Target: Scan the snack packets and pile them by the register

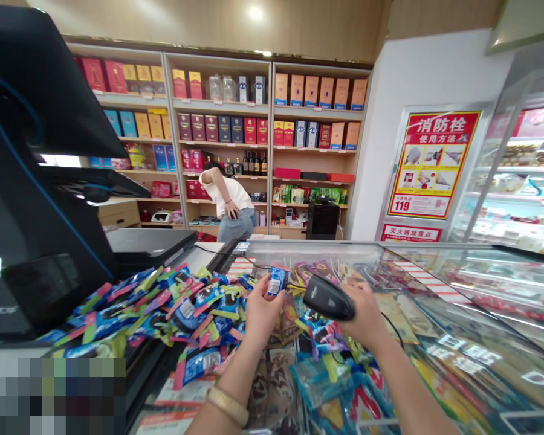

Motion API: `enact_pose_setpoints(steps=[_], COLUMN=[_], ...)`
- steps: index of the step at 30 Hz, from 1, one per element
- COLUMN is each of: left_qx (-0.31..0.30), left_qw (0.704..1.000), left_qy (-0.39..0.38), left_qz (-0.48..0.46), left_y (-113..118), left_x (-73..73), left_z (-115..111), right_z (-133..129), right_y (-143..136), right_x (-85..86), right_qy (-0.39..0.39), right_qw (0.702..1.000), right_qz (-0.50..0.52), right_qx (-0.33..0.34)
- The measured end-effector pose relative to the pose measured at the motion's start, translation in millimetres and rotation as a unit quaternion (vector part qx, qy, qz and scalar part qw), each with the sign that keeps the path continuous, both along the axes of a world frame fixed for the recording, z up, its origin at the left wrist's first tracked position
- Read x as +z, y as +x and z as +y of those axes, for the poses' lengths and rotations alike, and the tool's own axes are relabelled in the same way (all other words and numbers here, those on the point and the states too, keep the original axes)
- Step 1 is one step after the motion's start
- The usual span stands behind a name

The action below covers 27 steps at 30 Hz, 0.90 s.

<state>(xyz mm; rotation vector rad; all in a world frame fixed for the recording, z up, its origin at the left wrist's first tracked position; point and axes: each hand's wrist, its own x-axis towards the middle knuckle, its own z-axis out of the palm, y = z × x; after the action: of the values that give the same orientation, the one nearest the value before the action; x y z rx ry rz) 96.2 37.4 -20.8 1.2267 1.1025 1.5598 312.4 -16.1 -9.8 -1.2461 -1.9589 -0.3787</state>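
My left hand (263, 308) pinches a small blue snack packet (277, 281) by its edge, with the white barcode side facing up. In my right hand (365, 311) is a black handheld barcode scanner (329, 297), its head pointing left toward the packet. A small gap separates scanner and packet. To the left spreads a heap of similar packets (185, 311) in blue, pink and green wrappers. More packets (329, 338) lie on the glass under the scanner and my right wrist.
A black checkout terminal (36, 181) stands at the left, beside a dark flat box (152, 241). The glass-topped counter (439, 290) shows goods inside. Behind it, a person (231, 202) bends before shelves of boxed bottles (224, 128). A red fire-hydrant sign (433, 163) hangs right.
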Motion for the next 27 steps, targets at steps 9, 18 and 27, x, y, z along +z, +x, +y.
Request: enact_pose_setpoints(steps=[9,18,27], left_qx=[0.023,0.013,-0.096], left_qw=[0.995,0.997,0.949], left_qy=[0.042,0.029,0.17], left_qz=[0.084,0.075,0.248], left_y=[5,6,31], left_x=[-2.9,-3.3,-19.9], left_z=[-3,-4,-27], right_z=[-4,-1,11], right_y=[-15,-7,39], right_x=[5.2,0.9,-9.0], right_qy=[-0.061,-0.016,0.144], right_qw=[0.998,1.0,0.969], right_qz=[-0.022,-0.01,0.077], right_qx=[0.024,0.006,-0.184])
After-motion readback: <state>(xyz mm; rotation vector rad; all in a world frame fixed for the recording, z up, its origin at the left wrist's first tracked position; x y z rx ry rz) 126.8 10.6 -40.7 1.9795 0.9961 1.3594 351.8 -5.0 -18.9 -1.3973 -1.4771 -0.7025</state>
